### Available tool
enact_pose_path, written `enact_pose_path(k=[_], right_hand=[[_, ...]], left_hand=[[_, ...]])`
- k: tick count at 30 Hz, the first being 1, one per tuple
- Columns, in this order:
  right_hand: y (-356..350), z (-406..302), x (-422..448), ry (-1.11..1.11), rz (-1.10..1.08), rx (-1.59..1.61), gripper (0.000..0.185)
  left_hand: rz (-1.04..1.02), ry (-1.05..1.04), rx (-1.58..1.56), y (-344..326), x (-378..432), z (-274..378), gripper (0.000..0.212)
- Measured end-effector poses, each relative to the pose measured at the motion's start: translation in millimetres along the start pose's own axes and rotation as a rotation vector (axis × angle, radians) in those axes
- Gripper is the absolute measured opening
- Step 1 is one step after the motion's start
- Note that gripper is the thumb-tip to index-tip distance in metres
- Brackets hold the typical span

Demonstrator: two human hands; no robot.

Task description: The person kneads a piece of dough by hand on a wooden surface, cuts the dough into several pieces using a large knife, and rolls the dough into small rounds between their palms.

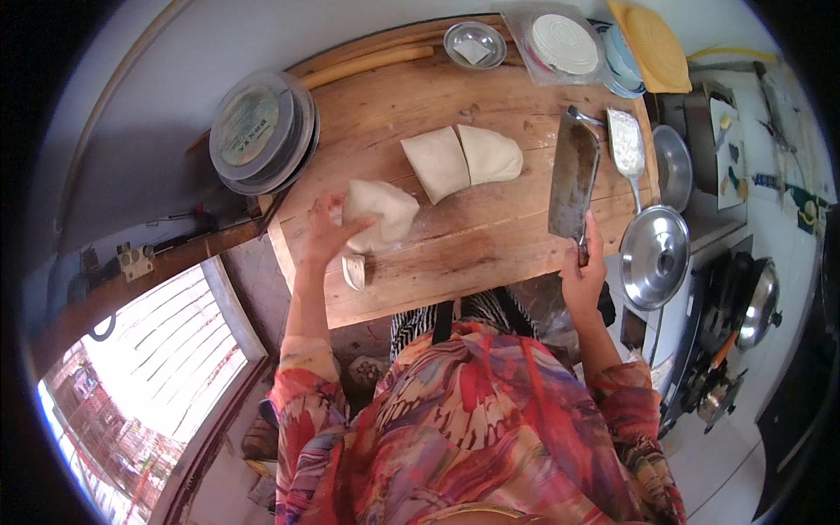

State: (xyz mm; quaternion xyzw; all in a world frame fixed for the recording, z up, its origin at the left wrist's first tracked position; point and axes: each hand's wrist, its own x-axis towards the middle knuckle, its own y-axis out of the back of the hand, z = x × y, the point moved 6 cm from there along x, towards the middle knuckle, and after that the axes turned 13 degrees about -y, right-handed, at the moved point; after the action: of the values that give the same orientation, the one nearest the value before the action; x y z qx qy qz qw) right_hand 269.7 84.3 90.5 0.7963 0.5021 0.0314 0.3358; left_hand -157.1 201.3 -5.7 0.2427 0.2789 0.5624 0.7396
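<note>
My left hand point(328, 230) is at the left side of a lump of white dough point(392, 213), fingers apart, with the thumb over the dough's near edge. Blur hides how firmly it touches. A small wedge of dough point(354, 272) lies just nearer to me. My right hand point(585, 269) grips the handle of a cleaver point(573, 174), its broad, stained blade pointing away from me above the table's right part. Farther back at the middle lie two larger dough pieces, a left one point(436, 161) and a right one point(490, 154), split by a narrow cut.
The wooden table point(459, 262) carries stacked lidded containers point(252, 128) at left, a rolling pin point(367, 67) and a metal bowl point(474, 46) at the back. A floury metal spatula point(628, 147) and a pot lid point(655, 257) are at right, beside a stove point(712, 328).
</note>
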Motion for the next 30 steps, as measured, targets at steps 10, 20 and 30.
enact_pose_path(k=[10,20,30], right_hand=[[-6,-5,0,0.168,-0.054,-0.016,0.055],[-47,-38,-33,0.185,-0.363,-0.109,0.045],[-148,-80,-80,0.536,-0.624,-0.441,0.056]], left_hand=[[0.659,0.362,-0.52,-27,-83,-58,0.029],[0.734,0.441,-0.759,-92,-86,-49,0.046],[0.73,0.508,-1.073,-98,-78,-62,0.029]])
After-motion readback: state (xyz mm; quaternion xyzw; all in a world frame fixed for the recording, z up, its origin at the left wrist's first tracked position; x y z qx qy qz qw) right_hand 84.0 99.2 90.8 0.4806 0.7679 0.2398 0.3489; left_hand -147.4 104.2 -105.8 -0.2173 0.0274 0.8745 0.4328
